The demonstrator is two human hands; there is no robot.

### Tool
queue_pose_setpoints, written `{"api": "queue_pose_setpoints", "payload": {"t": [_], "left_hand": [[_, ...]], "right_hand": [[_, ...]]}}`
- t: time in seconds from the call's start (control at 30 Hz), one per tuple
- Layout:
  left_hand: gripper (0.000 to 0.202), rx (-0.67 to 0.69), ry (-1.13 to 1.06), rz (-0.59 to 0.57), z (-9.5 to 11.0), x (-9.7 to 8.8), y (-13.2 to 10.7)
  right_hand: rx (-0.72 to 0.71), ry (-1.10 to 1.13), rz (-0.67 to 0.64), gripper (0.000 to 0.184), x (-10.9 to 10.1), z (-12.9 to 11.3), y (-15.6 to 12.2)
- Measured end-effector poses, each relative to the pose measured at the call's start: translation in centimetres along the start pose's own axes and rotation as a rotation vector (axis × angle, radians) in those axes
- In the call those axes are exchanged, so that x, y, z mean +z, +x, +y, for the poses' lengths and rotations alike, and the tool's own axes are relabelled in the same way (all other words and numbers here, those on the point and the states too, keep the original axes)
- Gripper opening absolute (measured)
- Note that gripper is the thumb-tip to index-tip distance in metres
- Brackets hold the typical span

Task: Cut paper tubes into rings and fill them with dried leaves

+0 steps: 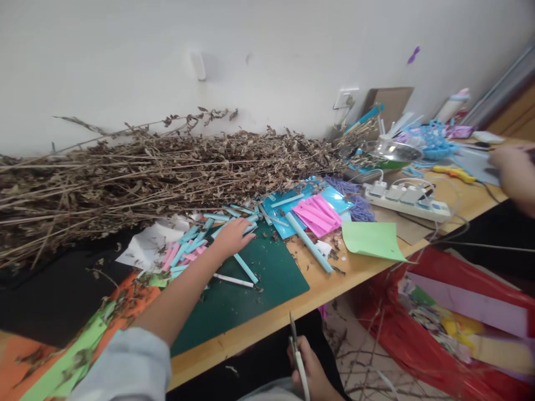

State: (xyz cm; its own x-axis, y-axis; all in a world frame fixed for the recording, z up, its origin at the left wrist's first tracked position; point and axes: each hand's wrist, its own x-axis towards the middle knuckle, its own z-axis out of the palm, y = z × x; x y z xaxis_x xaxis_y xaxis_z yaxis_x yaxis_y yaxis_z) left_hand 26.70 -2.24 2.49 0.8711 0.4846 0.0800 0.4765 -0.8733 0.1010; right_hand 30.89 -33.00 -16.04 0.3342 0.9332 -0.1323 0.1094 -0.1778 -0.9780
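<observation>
My left hand (232,235) reaches across the dark green cutting mat (267,278), palm down, fingers resting on a scatter of several light blue and pink rolled paper tubes (188,248). I cannot see whether it grips one. My right hand (311,376) is low, below the table's front edge, closed round a pair of scissors (297,356) with white handles, blades pointing up. A longer blue tube (308,242) lies to the right of the mat.
A big pile of dry brown branches (146,178) runs along the wall. Blue and pink paper sheets (313,211), a green sheet (371,239) and a white power strip (407,200) lie to the right. Another person's hand (514,172) shows at far right. A red bag (460,312) sits on the floor.
</observation>
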Motion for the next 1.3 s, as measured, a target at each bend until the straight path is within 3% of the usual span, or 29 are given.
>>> {"api": "queue_pose_setpoints", "payload": {"t": [0.17,0.33,0.5,0.67,0.77,0.83,0.93,1.0,1.1,1.17,1.3], "left_hand": [[0.049,-0.074,0.000,0.005,3.7,3.1,8.9],[0.060,-0.132,0.066,-0.035,4.3,3.9,14.6],[0.038,-0.171,0.137,-0.124,3.7,3.9,16.6],[0.028,-0.183,0.152,-0.074,4.1,3.6,15.7],[0.026,-0.150,0.134,-0.025,4.5,2.6,13.2],[0.024,-0.114,0.116,0.006,4.6,1.6,10.4],[0.018,-0.065,0.037,0.052,4.2,0.4,4.2],[0.010,-0.042,-0.313,0.173,3.9,0.2,-0.8],[0.010,-0.344,-0.897,0.398,3.5,0.7,-8.1],[0.013,-0.542,-1.084,0.384,3.2,1.2,-12.5],[0.027,-0.766,-0.820,0.169,2.4,1.8,-19.2]], "right_hand": [[-0.149,-0.267,-0.079,0.044,-1.0,-0.9,0.7],[-0.171,-0.341,-0.025,0.051,-1.5,-1.2,0.9],[-0.172,-0.336,-0.004,0.055,-2.0,-1.3,1.3],[-0.176,-0.322,-0.024,0.053,-2.0,-1.4,1.9],[-0.175,-0.320,-0.039,0.053,-1.7,-1.5,2.1],[-0.172,-0.320,-0.046,0.052,-1.7,-1.5,2.2],[-0.167,-0.313,-0.053,0.048,-1.7,-1.5,2.1],[-0.166,-0.302,-0.056,0.044,-1.8,-1.3,1.9],[-0.160,-0.270,-0.056,0.037,-1.8,-0.8,1.8],[-0.157,-0.240,-0.057,0.033,-1.7,-0.3,1.7],[-0.154,-0.177,-0.052,0.029,-1.2,0.6,1.7]]}}
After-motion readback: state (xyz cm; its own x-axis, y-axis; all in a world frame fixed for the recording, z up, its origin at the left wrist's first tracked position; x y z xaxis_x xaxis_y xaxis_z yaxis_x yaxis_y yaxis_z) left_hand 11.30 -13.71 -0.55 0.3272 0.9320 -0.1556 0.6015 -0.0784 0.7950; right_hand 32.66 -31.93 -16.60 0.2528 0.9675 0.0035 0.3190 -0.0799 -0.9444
